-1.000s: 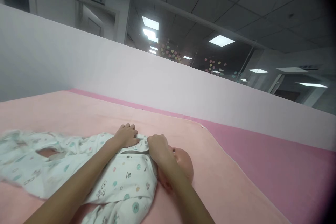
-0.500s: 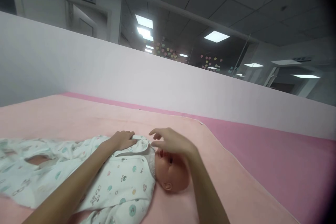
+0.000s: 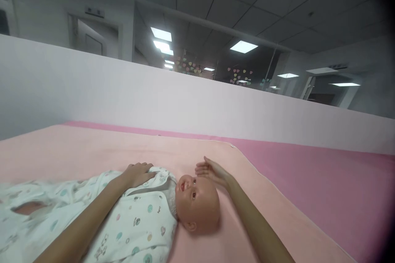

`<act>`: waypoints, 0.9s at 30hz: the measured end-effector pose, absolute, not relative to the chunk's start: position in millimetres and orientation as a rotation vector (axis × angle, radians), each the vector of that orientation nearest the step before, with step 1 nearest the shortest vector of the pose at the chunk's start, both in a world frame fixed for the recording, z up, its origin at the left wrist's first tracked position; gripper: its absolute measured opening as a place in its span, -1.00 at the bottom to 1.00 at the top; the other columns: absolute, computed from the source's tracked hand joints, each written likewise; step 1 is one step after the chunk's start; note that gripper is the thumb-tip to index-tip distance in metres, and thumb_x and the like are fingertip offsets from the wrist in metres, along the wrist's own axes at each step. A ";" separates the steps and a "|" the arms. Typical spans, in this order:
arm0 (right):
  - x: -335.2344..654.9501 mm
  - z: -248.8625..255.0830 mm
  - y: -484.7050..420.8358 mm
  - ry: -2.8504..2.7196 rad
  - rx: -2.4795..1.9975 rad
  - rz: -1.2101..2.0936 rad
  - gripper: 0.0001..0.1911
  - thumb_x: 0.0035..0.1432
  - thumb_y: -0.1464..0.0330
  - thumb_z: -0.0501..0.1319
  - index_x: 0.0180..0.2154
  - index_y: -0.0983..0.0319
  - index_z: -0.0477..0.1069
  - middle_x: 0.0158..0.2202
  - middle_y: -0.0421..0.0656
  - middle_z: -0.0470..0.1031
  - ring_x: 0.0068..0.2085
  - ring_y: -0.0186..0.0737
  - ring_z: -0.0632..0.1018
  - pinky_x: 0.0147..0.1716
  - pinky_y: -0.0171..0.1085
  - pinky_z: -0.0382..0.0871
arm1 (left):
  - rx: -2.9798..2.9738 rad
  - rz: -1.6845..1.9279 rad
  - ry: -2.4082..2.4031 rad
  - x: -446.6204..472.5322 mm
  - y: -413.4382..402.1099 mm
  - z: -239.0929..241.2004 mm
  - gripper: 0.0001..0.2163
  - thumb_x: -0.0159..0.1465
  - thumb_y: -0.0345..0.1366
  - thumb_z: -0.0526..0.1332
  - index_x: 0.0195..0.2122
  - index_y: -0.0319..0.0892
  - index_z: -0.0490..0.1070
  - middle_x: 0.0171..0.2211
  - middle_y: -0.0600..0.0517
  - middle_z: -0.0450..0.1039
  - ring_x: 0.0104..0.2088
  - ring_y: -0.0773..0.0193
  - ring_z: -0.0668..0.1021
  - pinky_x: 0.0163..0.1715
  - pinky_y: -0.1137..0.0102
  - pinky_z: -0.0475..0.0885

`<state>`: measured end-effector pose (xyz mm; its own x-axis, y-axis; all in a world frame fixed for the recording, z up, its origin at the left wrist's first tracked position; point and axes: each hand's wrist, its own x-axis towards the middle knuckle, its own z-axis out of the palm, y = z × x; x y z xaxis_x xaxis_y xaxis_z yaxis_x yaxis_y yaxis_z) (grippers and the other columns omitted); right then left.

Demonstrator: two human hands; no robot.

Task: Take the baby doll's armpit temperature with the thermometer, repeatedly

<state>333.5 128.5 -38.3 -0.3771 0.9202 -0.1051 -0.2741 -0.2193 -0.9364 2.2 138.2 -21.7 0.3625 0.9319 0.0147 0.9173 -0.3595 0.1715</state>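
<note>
A baby doll point(image 3: 199, 205) lies on its back on a peach cloth, its bald head toward the right. White printed baby clothes point(image 3: 142, 222) cover its body, with a gap at the lower part where the doll's surface shows. My left hand point(image 3: 137, 174) rests flat on the doll's chest, near the collar, fingers stretched over the far side. On the far side of the doll's head is my right hand point(image 3: 211, 170), open, with its fingers extended. Whether it touches the head I cannot tell.
The peach cloth point(image 3: 101, 144) lies over a pink mat point(image 3: 302, 172). Behind runs a low white wall point(image 3: 173, 98). Farther back are a glass partition with heart-shaped stickers point(image 3: 239, 74), a doorway point(image 3: 95, 37) and ceiling lights point(image 3: 243, 46).
My right hand has moved from over the doll's face to the far side of its head, uncovering the face. My left hand stays on the chest. The camera view has shifted slightly.
</note>
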 end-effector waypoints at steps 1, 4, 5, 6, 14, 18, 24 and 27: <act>329.5 -48.6 127.7 -1.072 -0.868 1.776 -0.55 0.13 0.10 0.08 -0.32 0.39 0.43 -0.36 0.00 0.53 -0.29 -0.21 0.55 -0.13 -0.21 0.32 | 2.480 0.174 1.673 1.4 138.5 -21.8 -0.46 0.14 0.13 -0.18 -0.04 -0.02 0.33 -0.06 -0.09 0.41 -0.05 -0.04 0.40 -0.07 0.08 0.18; 321.4 -71.9 120.9 -0.893 -0.733 1.830 -0.51 0.12 0.06 0.06 -0.27 0.39 0.42 -0.27 0.03 0.51 -0.21 -0.16 0.54 -0.08 -0.17 0.29 | 2.471 0.193 1.676 -0.4 140.3 -22.6 -0.45 0.12 0.16 -0.17 -0.02 0.04 0.32 -0.03 -0.06 0.40 -0.02 -0.04 0.38 -0.06 0.07 0.17; 319.9 -76.9 118.4 -0.830 -0.686 1.807 -0.53 0.12 0.08 0.05 -0.27 0.37 0.42 -0.25 0.02 0.51 -0.18 -0.16 0.53 -0.05 -0.16 0.27 | 2.471 0.198 1.680 -0.6 141.0 -22.9 -0.45 0.12 0.17 -0.17 -0.01 0.05 0.32 -0.02 -0.06 0.39 -0.01 -0.04 0.38 -0.06 0.07 0.17; 318.9 -80.5 116.1 -0.772 -0.648 1.766 -0.57 0.13 0.10 0.05 -0.27 0.36 0.42 -0.24 0.00 0.51 -0.15 -0.17 0.52 -0.03 -0.16 0.25 | 2.470 0.202 1.683 -0.7 141.7 -23.3 -0.44 0.11 0.18 -0.17 -0.01 0.05 0.32 -0.02 -0.05 0.39 -0.01 -0.05 0.37 -0.05 0.07 0.16; 316.2 -82.2 108.7 -0.707 -0.578 1.646 -0.56 0.09 0.11 0.07 -0.16 0.32 0.39 -0.02 0.03 0.39 0.04 -0.13 0.39 0.08 -0.14 0.14 | 2.465 0.206 1.688 -0.5 143.5 -26.1 -0.42 0.12 0.18 -0.17 -0.01 0.00 0.32 -0.01 -0.09 0.37 -0.01 -0.06 0.37 -0.05 0.05 0.15; 314.1 -82.9 105.8 -0.750 -0.556 1.636 -0.52 0.06 0.05 0.07 -0.10 0.23 0.36 0.08 -0.02 0.30 0.12 -0.13 0.30 0.10 -0.12 0.12 | 2.468 0.217 1.687 -0.6 141.1 -25.8 -0.44 0.13 0.15 -0.16 -0.01 -0.01 0.32 -0.02 -0.09 0.38 0.00 -0.04 0.36 -0.04 0.06 0.15; 308.6 -79.4 97.4 -0.825 -0.559 1.743 -0.47 0.10 0.04 0.01 -0.08 0.28 0.37 0.15 -0.03 0.22 0.19 -0.19 0.18 0.12 -0.20 0.08 | 2.474 0.194 1.719 1.2 136.7 -22.8 -0.45 0.14 0.13 -0.17 -0.02 -0.01 0.32 -0.04 -0.08 0.40 -0.03 -0.01 0.39 -0.04 0.09 0.17; 305.8 -74.5 88.7 -0.845 -0.544 1.787 -0.46 0.12 0.03 -0.01 -0.08 0.29 0.37 0.12 -0.04 0.26 0.17 -0.19 0.22 0.11 -0.22 0.10 | 2.473 0.191 1.723 2.0 136.1 -21.9 -0.44 0.13 0.14 -0.18 0.00 -0.01 0.31 -0.03 -0.08 0.39 -0.03 -0.01 0.39 -0.04 0.09 0.18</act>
<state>305.8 88.7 -74.5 -0.3579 0.9333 0.0277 -0.6136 -0.2128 -0.7604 2.0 136.1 -21.9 0.3436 0.9385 0.0340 0.9232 -0.3441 0.1713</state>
